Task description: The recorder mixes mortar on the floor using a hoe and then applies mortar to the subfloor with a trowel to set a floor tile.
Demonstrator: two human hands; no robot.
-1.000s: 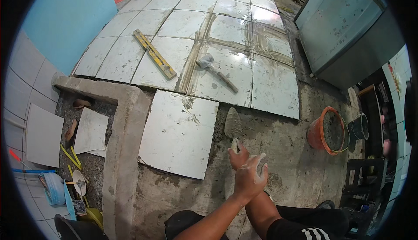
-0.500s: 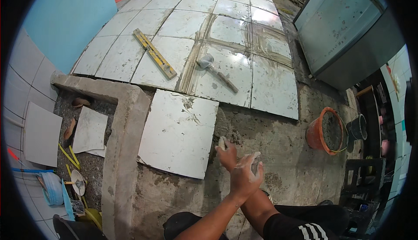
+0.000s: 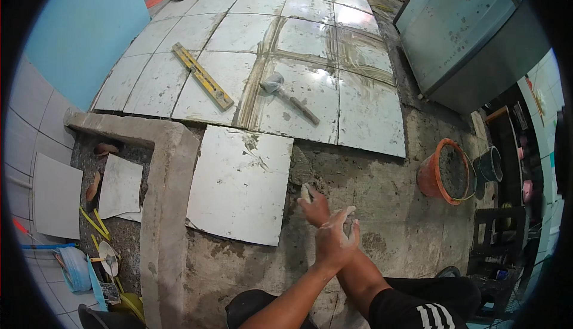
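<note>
My forearms cross over the bare floor, the left one on top. My left hand (image 3: 335,238) is cement-smeared, with thumb and fingers apart. A grey patch shows between them; I cannot tell whether it is mortar or floor. Just beyond it, my right hand (image 3: 315,208) is closed around a small pale object (image 3: 306,193) whose kind I cannot make out. To their left lies a white floor tile (image 3: 239,186), set apart from the tiled floor (image 3: 373,111) beyond. On those far tiles rest a mallet (image 3: 289,97) with a wrapped head and a yellow spirit level (image 3: 203,77).
An orange bucket (image 3: 431,177) of grey mortar stands at right, beside a dark bucket (image 3: 489,165). Behind is a fridge (image 3: 459,36). A low concrete curb (image 3: 170,209) runs along the left, with tile pieces (image 3: 121,186) past it. A dark crate (image 3: 498,239) stands lower right.
The view has shifted slightly. Both hands keep nearly the same crossed pose, and the right still grips the pale object. The tile, mallet and level have not visibly moved on the floor.
</note>
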